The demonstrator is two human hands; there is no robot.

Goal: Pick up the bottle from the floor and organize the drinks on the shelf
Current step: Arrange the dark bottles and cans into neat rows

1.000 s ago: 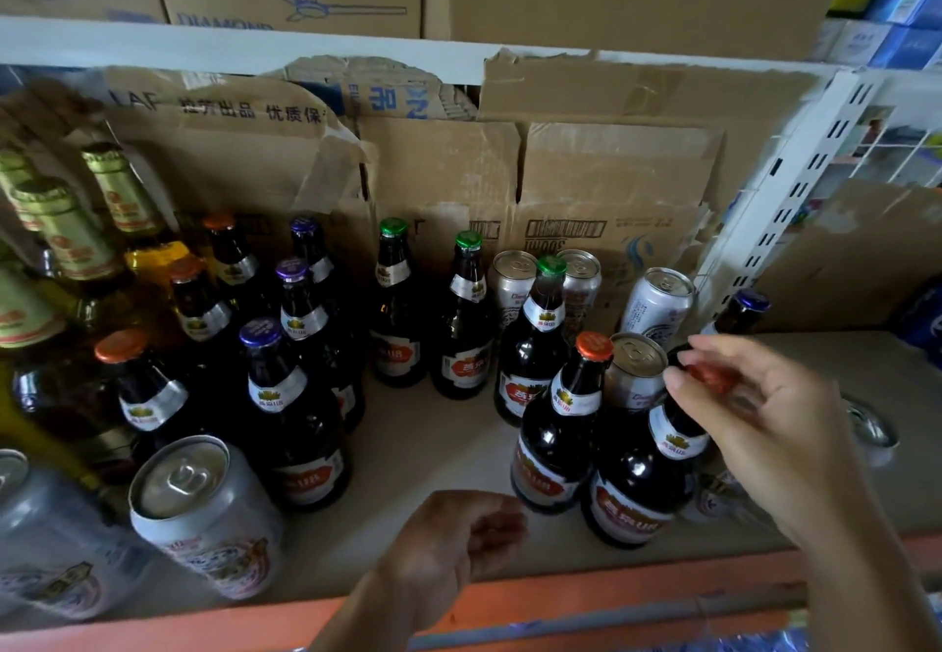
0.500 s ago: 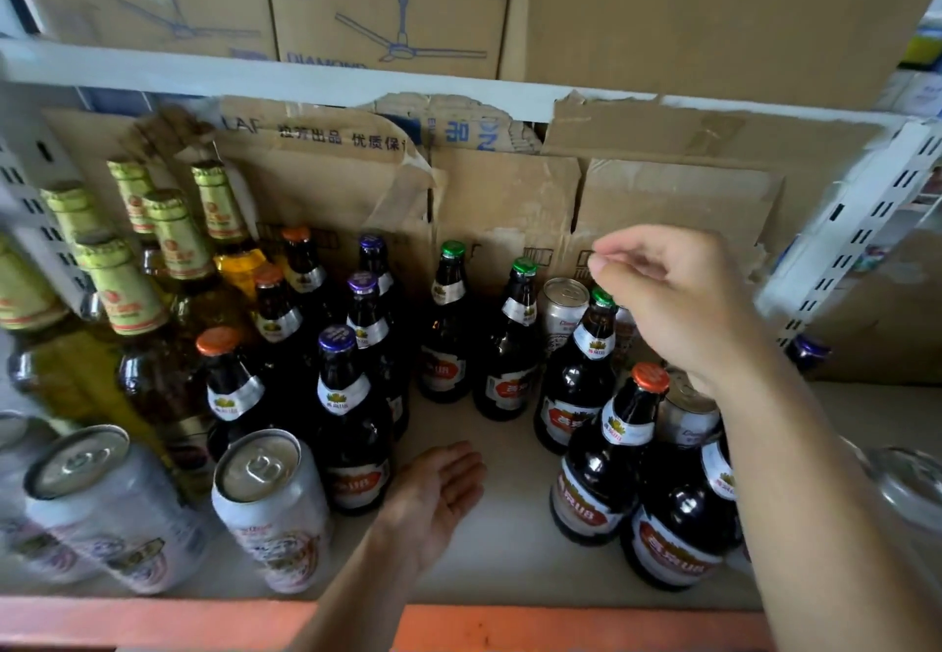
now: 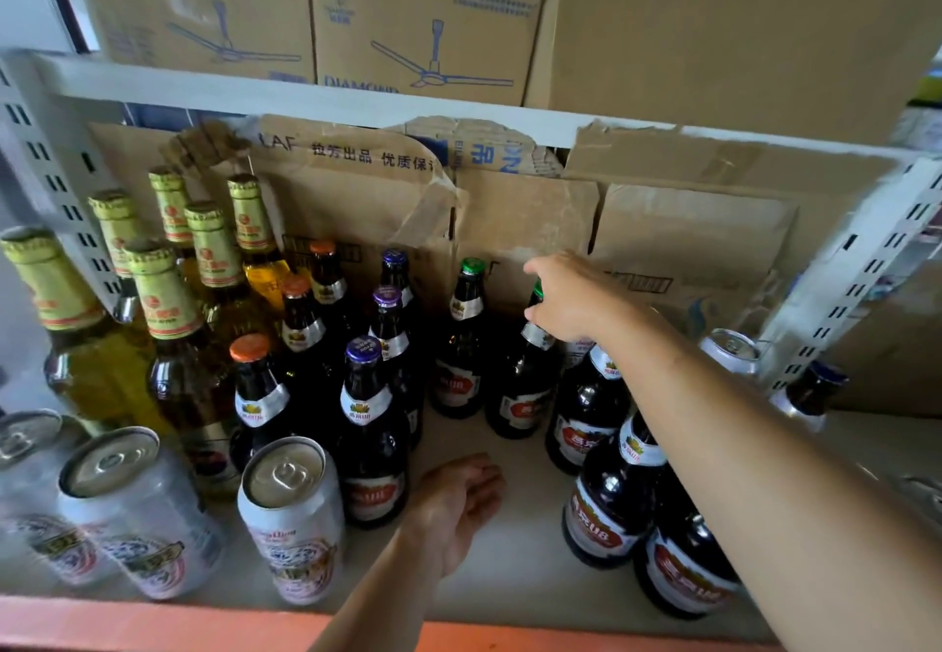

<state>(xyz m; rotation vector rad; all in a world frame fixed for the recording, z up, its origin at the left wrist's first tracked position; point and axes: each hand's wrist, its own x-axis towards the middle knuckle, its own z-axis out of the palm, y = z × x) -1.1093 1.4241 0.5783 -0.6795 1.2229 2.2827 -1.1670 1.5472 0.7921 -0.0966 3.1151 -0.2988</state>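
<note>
One upright green-capped brown glass bottle (image 3: 520,396) stood by the shelf (image 3: 509,565) rear edge, neck ringed by curled fingers (image 3: 548,266) of the right hand (image 3: 576,302); the slack left hand (image 3: 459,498) lay farther.

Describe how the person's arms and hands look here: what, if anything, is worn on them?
The left hand and right hand wear no gloves, and no ring shows on either. The left forearm and right forearm are bare, with no sleeve as far as the frame reaches. Neither wrist shows a watch or bracelet.
</note>
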